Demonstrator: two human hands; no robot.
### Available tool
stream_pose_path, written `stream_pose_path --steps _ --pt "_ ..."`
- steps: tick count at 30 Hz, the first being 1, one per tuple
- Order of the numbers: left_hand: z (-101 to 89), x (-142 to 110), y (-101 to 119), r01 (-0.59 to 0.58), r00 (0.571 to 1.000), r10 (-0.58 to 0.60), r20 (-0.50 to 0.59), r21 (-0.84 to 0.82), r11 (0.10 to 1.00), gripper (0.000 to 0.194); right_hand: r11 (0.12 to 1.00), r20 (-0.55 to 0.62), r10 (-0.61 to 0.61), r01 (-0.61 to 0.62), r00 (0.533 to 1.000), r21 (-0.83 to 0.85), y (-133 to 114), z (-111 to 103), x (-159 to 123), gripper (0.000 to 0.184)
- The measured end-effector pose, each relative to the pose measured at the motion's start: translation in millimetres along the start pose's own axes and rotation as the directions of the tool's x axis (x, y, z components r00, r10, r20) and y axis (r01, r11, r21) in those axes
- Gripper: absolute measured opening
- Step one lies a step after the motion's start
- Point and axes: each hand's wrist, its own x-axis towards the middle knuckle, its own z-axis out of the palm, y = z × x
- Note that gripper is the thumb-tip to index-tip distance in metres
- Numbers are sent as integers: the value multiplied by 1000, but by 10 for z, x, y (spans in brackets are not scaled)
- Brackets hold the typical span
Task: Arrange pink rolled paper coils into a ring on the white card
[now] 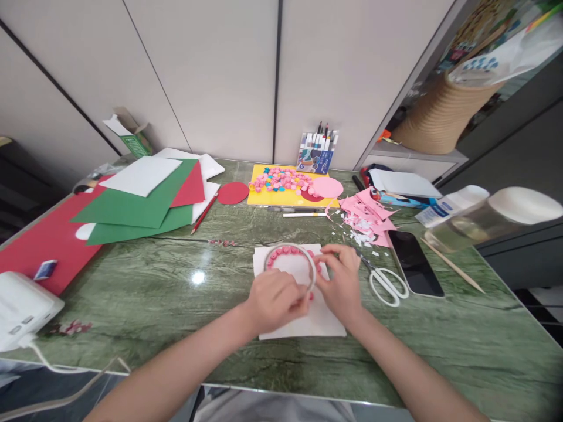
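A thin off-white ring (313, 261), which looks like a narrow roll of tape, is tilted above a white paper sheet (303, 328). My left hand (277, 299) is closed on the ring's lower right part. On its right side, the thumb and fingers of my right hand (341, 281) come together in a pinch at the rim; what is between them is too small to make out. Through the ring, a curved row of small pink rolled pieces (285, 251) shows on the sheet. My left hand covers part of the sheet.
White-handled scissors (389, 284), a phone (416, 264) and a wooden stick (455, 266) lie to the right. Pink paper scraps (367, 214) are behind them. Pink and blue pieces (284, 177) cover a yellow sheet (259, 196) at the back. Green paper (127, 202) is stacked left.
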Motion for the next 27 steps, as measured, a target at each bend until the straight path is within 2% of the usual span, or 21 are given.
stream_pose_path --steps 2,3,5,7,10,11,13,16,19,20,21,22,23,25,27 --pt "8 5 -8 -15 1000 16 24 -23 1000 3 996 16 88 -88 996 29 119 -3 56 9" --pt "12 11 -50 15 999 -14 44 -12 1000 3 992 7 115 -115 993 58 168 -15 82 10" --pt "10 29 -227 146 984 -152 89 68 987 9 981 0 139 -138 990 138 225 -50 120 11" --pt "-13 37 -498 310 932 -336 140 179 934 12 959 34 162 -166 986 230 229 -89 137 13" --pt "-66 -5 -934 508 823 -552 136 259 821 14 898 135 221 -256 966 358 207 -118 142 16" --pt "-80 -32 -1051 541 793 -591 149 274 795 14 870 171 245 -294 954 396 209 -116 141 16" --pt "-93 -87 -1210 548 778 -602 177 276 790 19 799 244 282 -368 928 475 237 -98 135 17" --pt "-86 -107 -1218 533 781 -587 213 263 804 31 674 344 314 -463 885 576 297 -57 120 19" --pt "-74 -17 -972 534 794 -568 216 198 822 35 594 429 304 -521 851 613 285 -41 102 19" --pt "-70 25 -855 571 789 -572 224 76 817 33 586 459 281 -529 843 614 256 -46 96 20" --pt "-65 67 -734 620 767 -582 269 -81 780 30 587 487 252 -532 836 610 218 -54 91 20" --pt "-60 103 -618 683 723 -591 357 -239 690 27 598 514 216 -528 830 603 174 -64 86 21" --pt "-53 132 -515 742 670 -592 448 -363 564 24 619 532 179 -515 827 593 129 -76 80 23" --pt "-39 164 -364 818 569 -559 603 -488 306 22 683 538 111 -457 836 569 52 -96 70 25" --pt "-30 172 -292 854 470 -566 677 -512 97 22 745 513 62 -381 856 547 5 -107 60 27"
